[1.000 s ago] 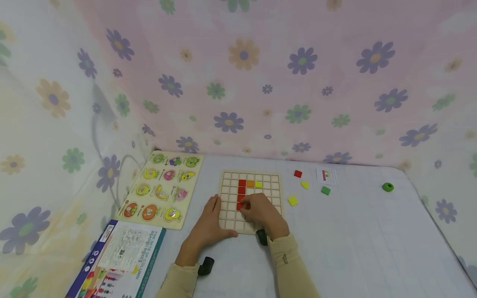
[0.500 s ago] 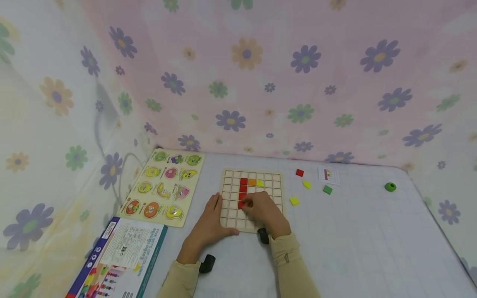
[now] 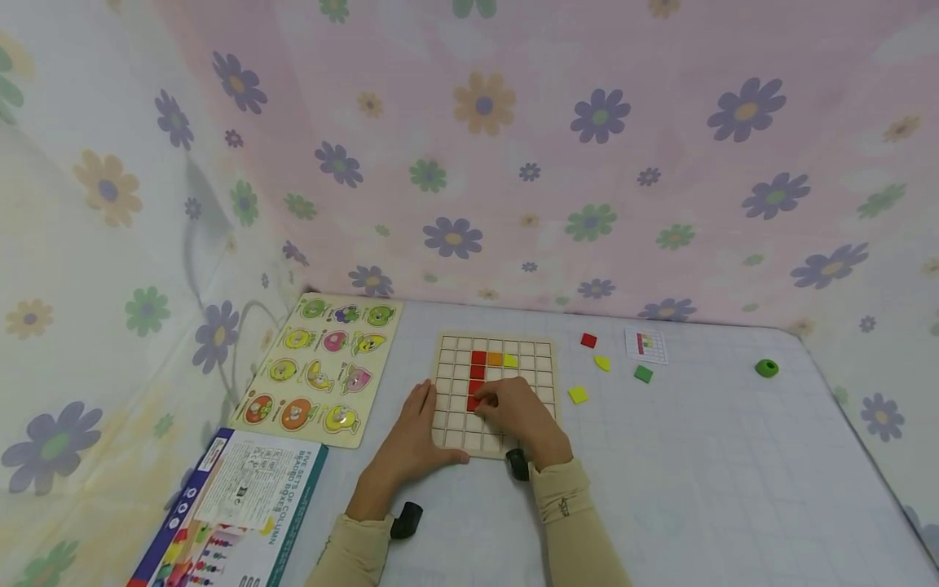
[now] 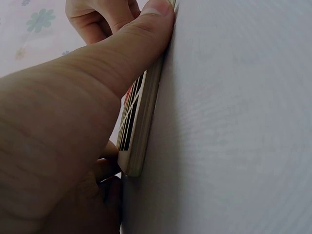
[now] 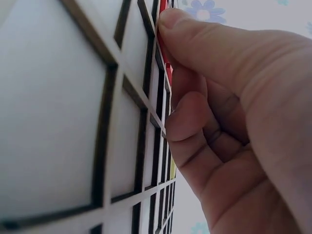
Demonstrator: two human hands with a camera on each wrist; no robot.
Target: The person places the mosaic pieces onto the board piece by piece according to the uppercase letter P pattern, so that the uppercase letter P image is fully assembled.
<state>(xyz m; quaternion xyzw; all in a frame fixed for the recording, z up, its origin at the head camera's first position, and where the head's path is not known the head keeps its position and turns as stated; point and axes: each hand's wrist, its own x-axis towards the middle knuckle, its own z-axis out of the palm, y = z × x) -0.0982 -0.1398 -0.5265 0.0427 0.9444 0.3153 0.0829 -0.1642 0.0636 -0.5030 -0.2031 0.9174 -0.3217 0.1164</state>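
Note:
A wooden grid board (image 3: 453, 421) lies flat on the table. Red square tiles (image 3: 478, 372) form a column in its cells, with an orange tile (image 3: 495, 359) and a yellow tile (image 3: 510, 360) beside the top one. My right hand (image 3: 519, 417) bends over the board, thumb and curled fingers at the lowest red tile (image 3: 473, 403); in the right wrist view its thumb (image 5: 204, 44) meets the red edge. My left hand (image 3: 412, 444) steadies the board, its straight fingers along the left side and its thumb (image 4: 141, 36) on the near edge.
Right of the board lie loose red (image 3: 589, 340), yellow (image 3: 578, 395) and green (image 3: 643, 373) tiles, a rounded yellow piece (image 3: 602, 364) and a pattern card (image 3: 646, 346). A green bead (image 3: 766, 368) sits farther right. At left are a fruit puzzle board (image 3: 361, 432) and a box (image 3: 245, 489).
The head view has shifted slightly. Both hands keep almost the same places on the board, and the tiles stay as they were.

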